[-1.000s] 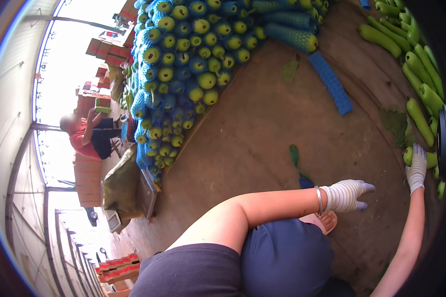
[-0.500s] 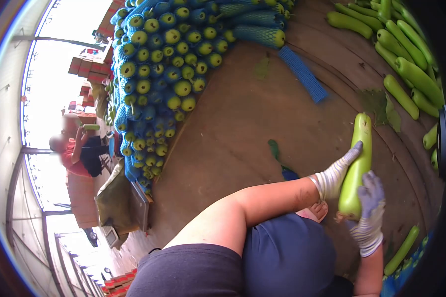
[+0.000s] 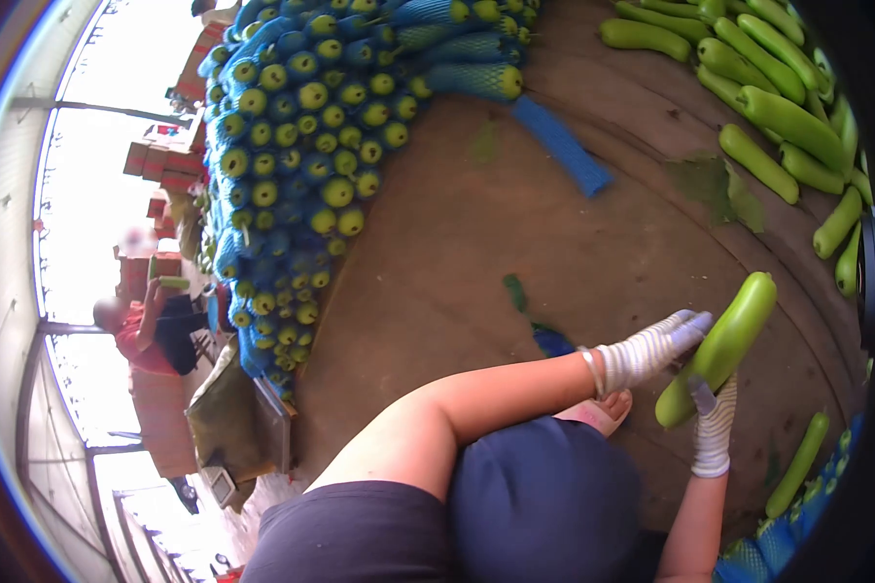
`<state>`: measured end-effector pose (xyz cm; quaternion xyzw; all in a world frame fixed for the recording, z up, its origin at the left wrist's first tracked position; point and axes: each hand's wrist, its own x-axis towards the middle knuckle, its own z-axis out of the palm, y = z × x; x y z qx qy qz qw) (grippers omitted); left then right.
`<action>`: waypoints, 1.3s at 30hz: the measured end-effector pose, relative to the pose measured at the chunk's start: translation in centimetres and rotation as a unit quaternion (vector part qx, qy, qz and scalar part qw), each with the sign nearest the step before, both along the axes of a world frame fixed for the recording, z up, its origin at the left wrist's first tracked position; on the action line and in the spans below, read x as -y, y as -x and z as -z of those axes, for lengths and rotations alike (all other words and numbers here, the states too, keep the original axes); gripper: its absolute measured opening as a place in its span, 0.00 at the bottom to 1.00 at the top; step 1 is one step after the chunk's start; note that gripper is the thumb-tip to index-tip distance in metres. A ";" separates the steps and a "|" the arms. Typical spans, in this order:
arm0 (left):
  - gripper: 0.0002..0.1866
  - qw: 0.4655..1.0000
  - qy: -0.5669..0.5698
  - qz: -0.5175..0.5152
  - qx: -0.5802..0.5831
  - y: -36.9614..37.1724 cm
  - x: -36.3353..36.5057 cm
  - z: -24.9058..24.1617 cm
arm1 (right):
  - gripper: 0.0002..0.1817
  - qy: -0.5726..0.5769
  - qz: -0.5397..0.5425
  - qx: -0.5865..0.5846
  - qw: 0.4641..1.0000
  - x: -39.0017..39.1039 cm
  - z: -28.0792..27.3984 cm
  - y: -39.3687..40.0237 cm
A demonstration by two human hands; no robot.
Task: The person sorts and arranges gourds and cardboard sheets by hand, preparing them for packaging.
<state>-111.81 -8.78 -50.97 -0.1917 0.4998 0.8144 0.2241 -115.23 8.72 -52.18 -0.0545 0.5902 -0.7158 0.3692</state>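
Observation:
A long light-green gourd (image 3: 719, 350) is held slantwise over the brown floor, its upper end pointing to the right. My right hand (image 3: 715, 413), in a striped grey-white glove, grips it from beneath near the lower end, thumb laid across the front and fingers hidden behind. On the other side my left hand (image 3: 651, 348), gloved alike, has its fingers stretched out flat, tips right at the gourd's side. A blue net sleeve (image 3: 562, 146) lies flat on the floor farther off. A single loose gourd (image 3: 797, 464) rests at the lower right.
Netted gourds are stacked in a tall pile (image 3: 311, 146) at the upper left. Loose gourds (image 3: 792, 126) lie heaped at the upper right, near a torn leaf (image 3: 715, 189). My bare foot (image 3: 603, 413) is below my left wrist. A seated person (image 3: 151, 330) handles gourds at far left.
The gourd has tilted over to the right. My left hand has loosened from its grip, thumb off the gourd, while my right hand has closed around the lower part. The view has shifted slightly.

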 end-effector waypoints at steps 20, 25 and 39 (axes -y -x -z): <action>0.43 0.958 -0.247 -0.114 0.091 -1.2 4.9 3.1 | 0.36 0.030 0.049 0.008 0.998 4.0 -0.8 -1.6; 0.43 0.920 -0.254 -0.255 0.153 -1.4 7.1 3.3 | 0.29 0.036 0.064 0.046 0.996 2.0 -1.3 -1.8; 0.44 0.965 -0.221 -0.142 0.027 0.2 4.1 -1.3 | 0.39 -0.127 0.040 -0.284 0.949 2.0 -2.7 -1.9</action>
